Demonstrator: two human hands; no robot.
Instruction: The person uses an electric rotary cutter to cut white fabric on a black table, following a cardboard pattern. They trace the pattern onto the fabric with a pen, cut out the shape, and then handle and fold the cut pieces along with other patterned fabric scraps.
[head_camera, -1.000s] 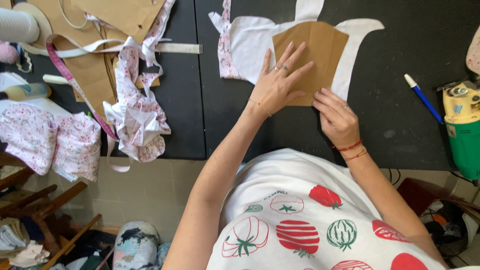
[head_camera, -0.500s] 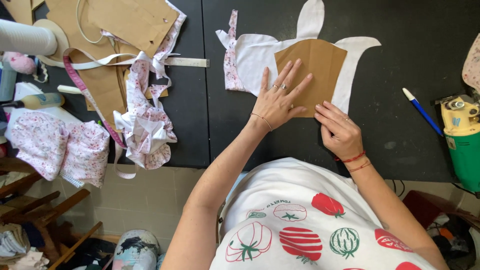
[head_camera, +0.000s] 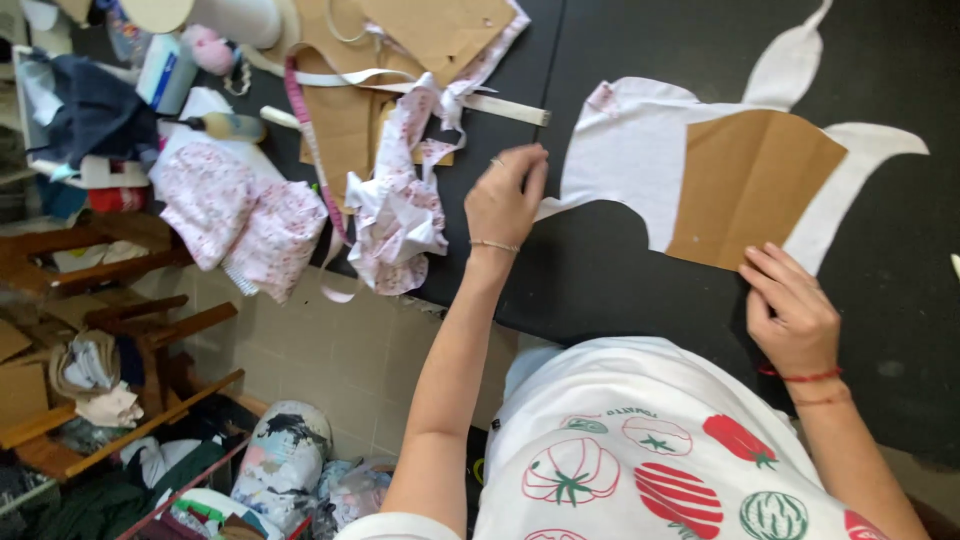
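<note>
On the black tabletop (head_camera: 620, 290) lies a white cut fabric piece (head_camera: 630, 165) with a brown paper pattern piece (head_camera: 755, 190) laid over its middle. Left hand (head_camera: 507, 200) — fingers curled together — seems to pinch the fabric's left edge. Right hand (head_camera: 790, 310) presses flat, fingers close together, on the pattern's lower corner — a crumpled floral fabric scrap (head_camera: 400, 215) sits nearby.

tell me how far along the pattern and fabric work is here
Done: the brown paper pattern lies flat on the white fabric piece, which is spread on the black table. In hand: the right hand presses the pattern's lower edge, while the left hand pinches the fabric's left tip. Left: no marking or pins show on the fabric, and more floral fabric scraps sit unsorted nearby.
</note>
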